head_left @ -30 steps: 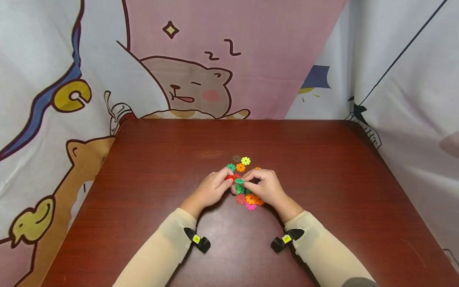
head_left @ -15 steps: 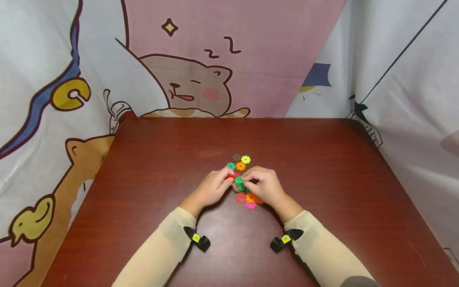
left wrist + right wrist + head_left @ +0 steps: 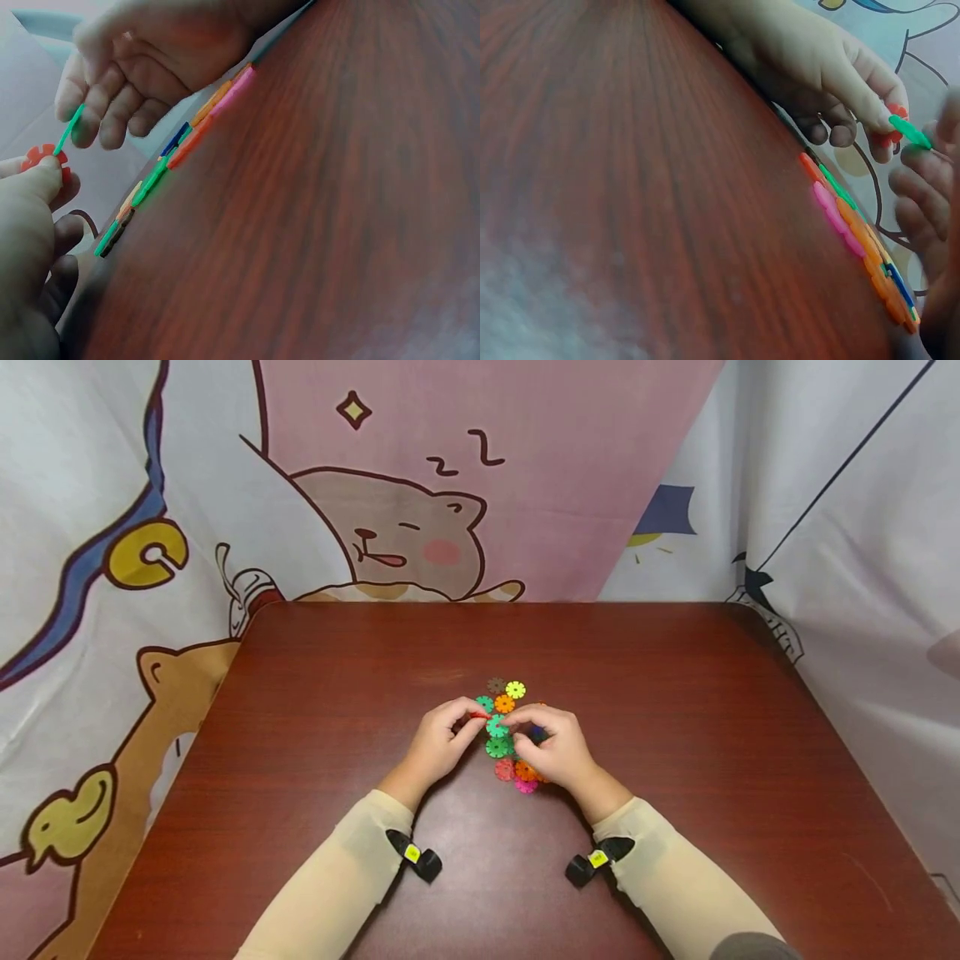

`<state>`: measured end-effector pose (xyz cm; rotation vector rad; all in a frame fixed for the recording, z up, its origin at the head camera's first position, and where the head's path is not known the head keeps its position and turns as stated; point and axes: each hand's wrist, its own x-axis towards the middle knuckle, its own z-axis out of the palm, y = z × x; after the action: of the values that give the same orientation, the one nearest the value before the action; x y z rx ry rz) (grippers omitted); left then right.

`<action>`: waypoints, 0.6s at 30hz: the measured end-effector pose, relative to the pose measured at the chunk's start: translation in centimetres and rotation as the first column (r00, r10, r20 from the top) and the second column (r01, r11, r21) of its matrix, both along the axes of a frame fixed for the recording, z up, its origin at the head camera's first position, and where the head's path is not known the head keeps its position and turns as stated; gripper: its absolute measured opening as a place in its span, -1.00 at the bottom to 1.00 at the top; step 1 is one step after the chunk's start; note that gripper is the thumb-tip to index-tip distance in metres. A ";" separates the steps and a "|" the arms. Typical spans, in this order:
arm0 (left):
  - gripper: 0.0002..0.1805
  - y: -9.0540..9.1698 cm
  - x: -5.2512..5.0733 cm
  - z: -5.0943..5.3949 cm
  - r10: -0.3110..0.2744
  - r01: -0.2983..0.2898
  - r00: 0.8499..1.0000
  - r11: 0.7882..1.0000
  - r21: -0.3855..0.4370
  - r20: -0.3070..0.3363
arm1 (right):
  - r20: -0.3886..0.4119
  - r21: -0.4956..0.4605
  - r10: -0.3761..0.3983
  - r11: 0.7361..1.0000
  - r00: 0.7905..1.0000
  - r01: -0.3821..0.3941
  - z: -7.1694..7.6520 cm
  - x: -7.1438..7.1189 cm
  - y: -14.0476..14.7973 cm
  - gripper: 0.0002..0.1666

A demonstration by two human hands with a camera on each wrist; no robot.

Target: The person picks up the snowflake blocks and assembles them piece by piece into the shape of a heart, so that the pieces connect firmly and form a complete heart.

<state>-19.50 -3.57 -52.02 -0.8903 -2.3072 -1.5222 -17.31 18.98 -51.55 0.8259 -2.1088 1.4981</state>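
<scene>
Between thumb and index finger, my left hand (image 3: 442, 739) pinches a red notched plastic disc (image 3: 36, 155), seen edge-on in the head view. A green notched disc (image 3: 497, 726) is joined to it at an angle, apparently slot into slot, and sticks out toward my right hand (image 3: 551, 745). The right hand's index finger is at the green disc's edge and seems to touch it, while the thumb stands apart. In the right wrist view the joined green disc (image 3: 910, 132) is held above the table. The exact slot where the discs meet is hidden by the left fingertips.
Several loose notched discs lie flat below and around the hands. A brown disc (image 3: 496, 685) and a yellow disc (image 3: 515, 690) are farthest; a pink disc (image 3: 527, 786) is nearest. A dark blue disc (image 3: 537, 732) is partly under the right hand. The brown table (image 3: 337, 693) meets printed cloth behind.
My right thumb and index finger have parted from their pinch on the green disc. The green disc has turned to face the head camera, and the red one now shows its edge.
</scene>
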 end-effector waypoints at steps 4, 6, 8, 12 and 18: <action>-0.92 0.1 0.0 0.1 0.021 -0.021 1.000 1.000 -0.022 -0.012 | 0.283 -0.139 0.043 0.990 0.958 -0.004 0.3 0.6 -0.4 -0.77; -0.93 0.1 0.0 0.1 0.017 -0.018 1.000 0.998 -0.055 -0.020 | 0.398 -0.202 0.071 0.979 0.914 0.012 0.4 0.6 -0.6 -0.78; -0.93 0.1 0.0 0.1 0.012 -0.014 1.000 0.996 -0.085 -0.025 | 0.472 -0.246 0.097 0.969 0.876 0.025 0.4 0.6 -0.7 -0.78; -0.94 0.1 0.0 0.1 0.009 -0.013 0.999 0.994 -0.111 -0.038 | 0.515 -0.272 0.121 0.962 0.849 0.028 0.4 0.5 -0.7 -0.78; -0.94 0.1 0.1 0.2 -0.007 -0.003 0.997 0.989 -0.146 -0.071 | 0.512 -0.266 0.126 0.964 0.850 0.017 0.3 0.4 -0.8 -0.78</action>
<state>-19.40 -3.48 -51.79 -0.9666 -2.3910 -1.3128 -16.94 18.23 -51.23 0.4039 -2.1790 2.1756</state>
